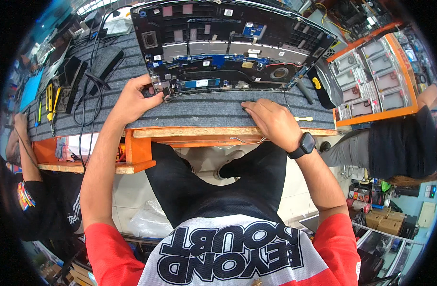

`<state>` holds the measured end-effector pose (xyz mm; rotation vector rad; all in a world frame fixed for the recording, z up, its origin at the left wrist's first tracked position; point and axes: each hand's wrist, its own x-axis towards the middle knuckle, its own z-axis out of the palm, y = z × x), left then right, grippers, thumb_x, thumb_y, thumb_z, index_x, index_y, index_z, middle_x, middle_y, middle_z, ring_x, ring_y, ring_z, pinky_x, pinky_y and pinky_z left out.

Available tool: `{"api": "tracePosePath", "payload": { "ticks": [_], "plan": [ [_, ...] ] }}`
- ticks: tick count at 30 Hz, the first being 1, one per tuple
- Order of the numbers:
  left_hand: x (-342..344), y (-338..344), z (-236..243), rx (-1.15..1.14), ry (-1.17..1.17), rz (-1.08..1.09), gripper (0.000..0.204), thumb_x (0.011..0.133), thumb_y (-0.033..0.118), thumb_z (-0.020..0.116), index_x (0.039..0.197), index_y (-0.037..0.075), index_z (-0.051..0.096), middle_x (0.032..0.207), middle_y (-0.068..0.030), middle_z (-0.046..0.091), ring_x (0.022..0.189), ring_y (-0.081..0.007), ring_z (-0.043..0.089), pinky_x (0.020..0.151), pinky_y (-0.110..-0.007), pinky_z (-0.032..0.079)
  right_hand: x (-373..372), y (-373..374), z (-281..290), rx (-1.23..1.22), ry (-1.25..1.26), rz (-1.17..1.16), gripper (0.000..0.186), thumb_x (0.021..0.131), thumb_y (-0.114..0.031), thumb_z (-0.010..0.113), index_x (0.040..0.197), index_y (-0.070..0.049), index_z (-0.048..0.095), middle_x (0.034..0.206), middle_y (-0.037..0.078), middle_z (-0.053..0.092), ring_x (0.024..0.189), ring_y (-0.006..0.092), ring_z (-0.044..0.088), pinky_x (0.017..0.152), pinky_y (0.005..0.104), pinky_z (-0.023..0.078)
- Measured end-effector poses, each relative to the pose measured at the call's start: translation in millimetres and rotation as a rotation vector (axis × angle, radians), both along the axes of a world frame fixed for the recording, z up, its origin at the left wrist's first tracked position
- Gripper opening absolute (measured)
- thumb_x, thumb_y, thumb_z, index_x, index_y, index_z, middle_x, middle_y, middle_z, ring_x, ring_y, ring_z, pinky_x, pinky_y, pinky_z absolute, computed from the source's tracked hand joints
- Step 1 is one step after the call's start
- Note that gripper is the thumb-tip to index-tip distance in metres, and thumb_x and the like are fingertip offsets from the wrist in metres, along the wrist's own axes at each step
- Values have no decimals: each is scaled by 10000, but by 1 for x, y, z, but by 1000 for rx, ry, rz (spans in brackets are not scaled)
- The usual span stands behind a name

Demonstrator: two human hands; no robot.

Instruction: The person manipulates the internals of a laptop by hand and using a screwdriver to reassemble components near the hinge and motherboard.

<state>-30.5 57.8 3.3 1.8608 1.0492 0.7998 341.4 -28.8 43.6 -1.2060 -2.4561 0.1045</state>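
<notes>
An opened laptop casing stands tilted upright on a striped grey mat, showing black panels, blue boards and a round fan. My left hand grips its lower left corner, fingers and thumb around a small connector area. My right hand rests on the mat below the casing's right half, fingers bent and close together; what they hold, if anything, is hidden. A small yellow tool lies right of that hand.
Black cables, yellow hand tools and dark components lie left. An orange tray of clear cases sits right. A co-worker's arm is at far left; another person is at right. The bench edge runs above my legs.
</notes>
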Motion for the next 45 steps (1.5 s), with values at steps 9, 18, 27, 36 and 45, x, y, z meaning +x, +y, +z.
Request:
{"api": "tracePosePath", "payload": {
  "ticks": [9,18,27,36,45],
  "plan": [
    [-7,3,-4,35,80,-2,329,835,-24,663,1163,-4,677,1037,-20,696,959,-97,616,896,-278,489,23,-1,34,62,207,-172,150,910,-52,701,1059,-36,710,868,86,671,725,208,660,644,297,513],
    [2,1,-6,-40,-122,26,274,819,-9,690,1091,18,692,884,51,621,802,-54,476,757,-231,425,116,25,6,245,-153,-494,293,927,-153,669,1179,-4,650,1042,215,662,1003,404,632,877,470,512],
    [-8,1,-9,-101,-83,5,302,866,-37,670,1166,-21,638,1071,-71,698,973,-146,667,909,-302,528,122,-45,46,141,12,-687,244,958,-116,651,1159,21,651,984,209,650,892,378,650,804,426,521],
    [0,-2,-6,-62,-159,43,281,828,14,693,1108,26,704,950,39,672,817,-58,497,786,-243,438,41,-102,51,-193,277,-409,323,873,-11,734,1191,3,679,1008,156,686,880,293,677,787,361,529],
    [-4,2,-8,-20,-60,25,286,836,1,680,1122,10,689,971,6,675,855,-85,536,811,-254,465,20,-82,23,-71,244,-323,338,864,-10,723,1195,0,651,1026,166,660,919,341,647,795,395,525]
  ]
}}
